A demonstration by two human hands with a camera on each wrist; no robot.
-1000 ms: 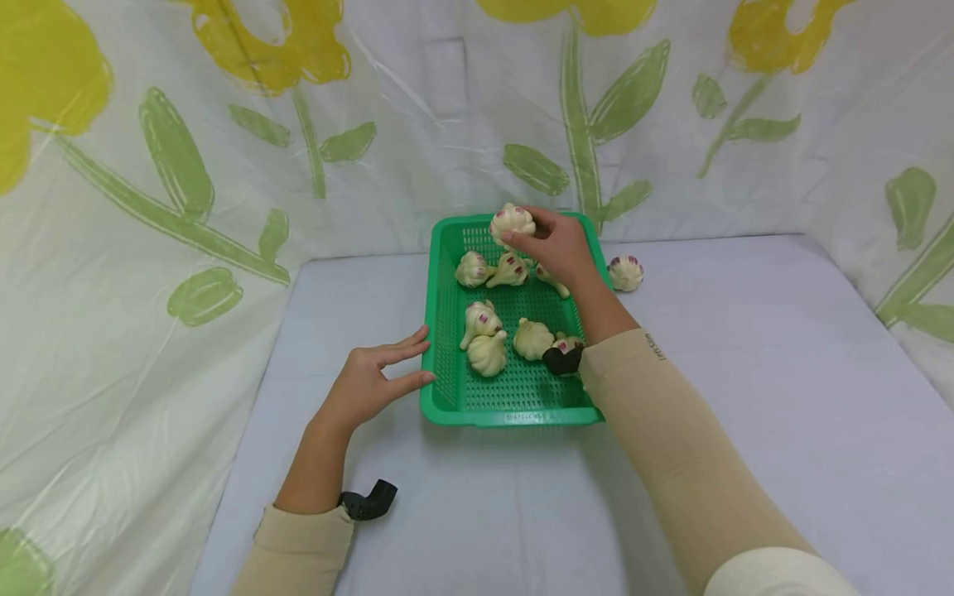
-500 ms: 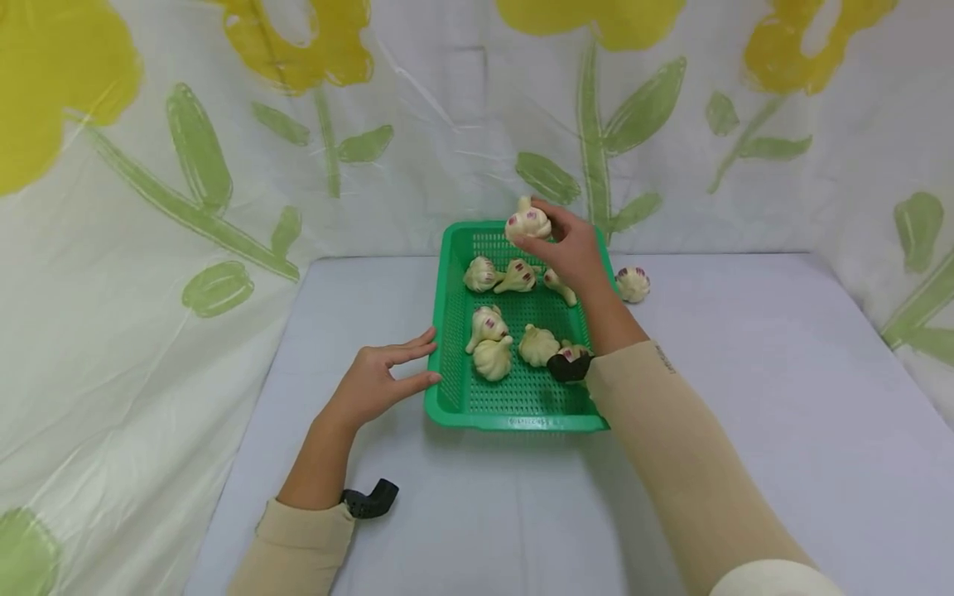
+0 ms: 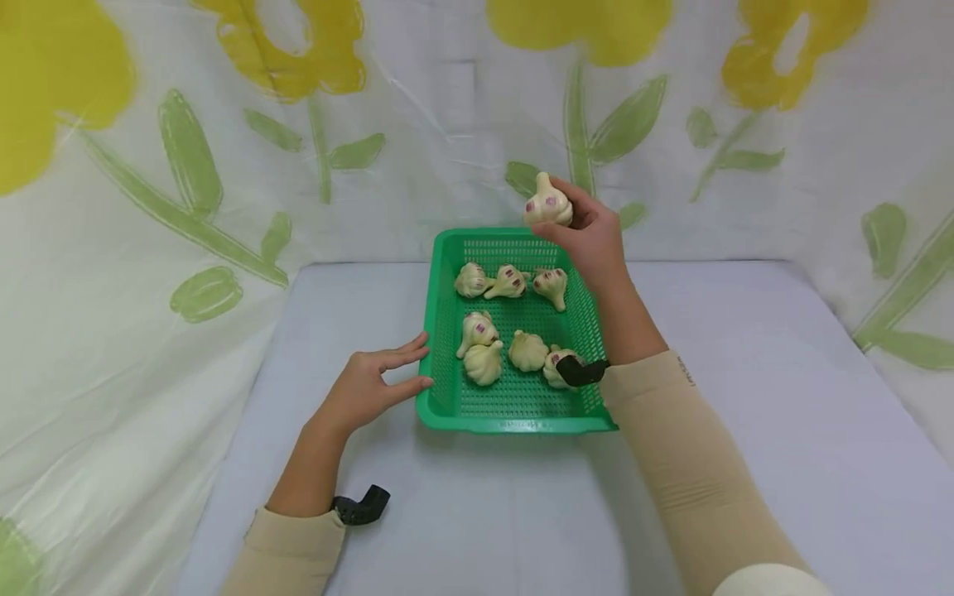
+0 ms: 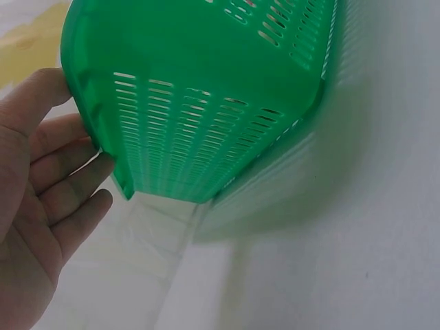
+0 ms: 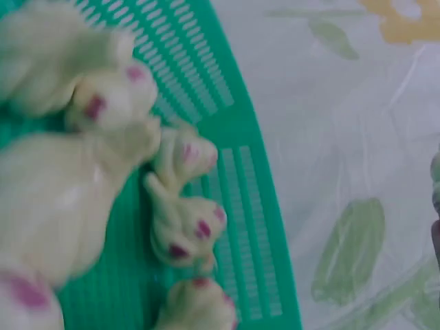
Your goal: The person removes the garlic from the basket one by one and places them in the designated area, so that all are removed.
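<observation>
**Near the far rim of the green basket, a garlic bulb held up in my right hand**

In that hand the bulb sits stem up, pinched between thumb and fingers, with clear air beneath it. From my head view I cannot tell whether it hangs over the basket or just past its far edge, and that is the risk I would watch: if I misjudged the depth and let go, it could clip the rim and roll onto the counter. The smooth, rounded skin could also slide out of a pinch that covers only one side.

My left hand grips nothing. Thumb and fingers are spread apart, tips touching the basket's left rim. That contact looks light, so I judge that a knock from my right arm could turn or shift the basket.

Inside lie seven more bulbs: three along the far end, a touching pair at the near left, and two at the near right. One of these is partly behind the black wrist piece; dropping my forearm carelessly might bump it. A bulb released from high up could bounce off the others and scatter them.
</observation>
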